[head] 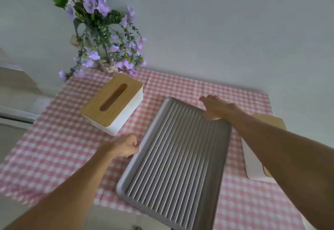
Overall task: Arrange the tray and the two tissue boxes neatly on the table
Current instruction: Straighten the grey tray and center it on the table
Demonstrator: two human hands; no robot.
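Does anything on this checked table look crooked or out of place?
Yes. The grey ribbed tray lies askew to the pink checked tablecloth, its near end overhanging the table's front edge. The white tissue box with a wooden lid sits angled too. A second tissue box is mostly hidden under the right arm.

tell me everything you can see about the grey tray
The grey tray is a rounded rectangle with a raised smooth rim and a ribbed floor of parallel ridges running lengthwise; it looks like matte plastic or metal. It holds nothing and sits angled on the pink checked tablecloth, its near end past the cloth's front edge. The left hand grips its left rim; the right hand rests on its far right corner.
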